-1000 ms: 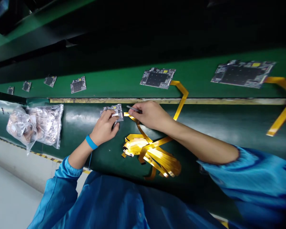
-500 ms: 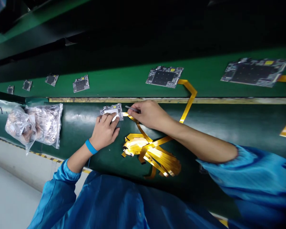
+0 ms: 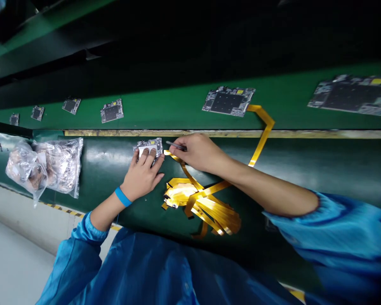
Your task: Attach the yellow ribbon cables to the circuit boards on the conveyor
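Note:
A small silver circuit board [image 3: 150, 146] lies on the dark green bench near its far edge. My left hand [image 3: 142, 176] rests on it with fingers stretched flat, pressing it down. My right hand [image 3: 199, 151] is closed on thin grey tweezers [image 3: 175, 145], whose tip points at the board's right edge. A yellow flex ribbon [image 3: 178, 160] runs from that edge down toward a pile of yellow ribbons [image 3: 200, 205] lying between my forearms.
A green conveyor belt [image 3: 165, 108] behind the bench carries several circuit boards; one board [image 3: 227, 101] trails a yellow ribbon [image 3: 263, 131] over the belt's edge. A clear plastic bag of parts [image 3: 46, 165] lies at the bench's left.
The boards on the belt have drifted to the right. My left hand's fingers have spread flatter over the small board. My right hand has hardly moved.

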The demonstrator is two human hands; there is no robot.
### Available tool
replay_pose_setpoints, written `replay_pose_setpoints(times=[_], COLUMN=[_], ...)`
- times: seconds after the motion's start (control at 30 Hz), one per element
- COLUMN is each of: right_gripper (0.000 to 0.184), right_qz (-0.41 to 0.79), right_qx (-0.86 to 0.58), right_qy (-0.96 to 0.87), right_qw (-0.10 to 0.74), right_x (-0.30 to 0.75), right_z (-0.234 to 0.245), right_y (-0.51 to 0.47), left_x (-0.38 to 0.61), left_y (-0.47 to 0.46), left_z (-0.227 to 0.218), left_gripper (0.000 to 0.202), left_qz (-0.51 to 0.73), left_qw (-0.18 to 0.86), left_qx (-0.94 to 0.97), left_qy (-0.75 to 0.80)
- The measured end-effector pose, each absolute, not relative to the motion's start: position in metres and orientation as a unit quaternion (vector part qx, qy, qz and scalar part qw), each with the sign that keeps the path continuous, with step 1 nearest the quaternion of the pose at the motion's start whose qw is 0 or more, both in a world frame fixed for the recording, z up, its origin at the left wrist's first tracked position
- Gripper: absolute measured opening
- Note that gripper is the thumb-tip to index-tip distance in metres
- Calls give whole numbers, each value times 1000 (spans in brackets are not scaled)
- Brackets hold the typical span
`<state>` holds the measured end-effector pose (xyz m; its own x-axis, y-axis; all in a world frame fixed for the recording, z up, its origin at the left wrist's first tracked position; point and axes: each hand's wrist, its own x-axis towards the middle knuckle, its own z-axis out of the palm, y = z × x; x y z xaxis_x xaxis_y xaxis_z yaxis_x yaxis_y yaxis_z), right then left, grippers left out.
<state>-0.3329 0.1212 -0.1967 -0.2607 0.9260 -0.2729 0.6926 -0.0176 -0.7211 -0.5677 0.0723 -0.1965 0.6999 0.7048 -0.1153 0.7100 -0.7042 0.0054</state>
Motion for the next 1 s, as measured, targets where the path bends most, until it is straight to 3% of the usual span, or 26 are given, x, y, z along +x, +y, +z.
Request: replay_pose_setpoints(times=[0.73,1.0], right_gripper=[26,34], right_qz=[372,272], right_qx=[-592,-553], right_qy=[-711,-784], right_qw=[67,76], right_x=[-341,-337], right_z=[-184,-189], right_y=[128,110], left_x=[-570,-562], left_y=[69,70], left_z=[-200,-188], left_gripper=[66,66], left_qz=[-88,-132], left_qw=[33,12], left_qx=[921,917], left_qy=[377,376])
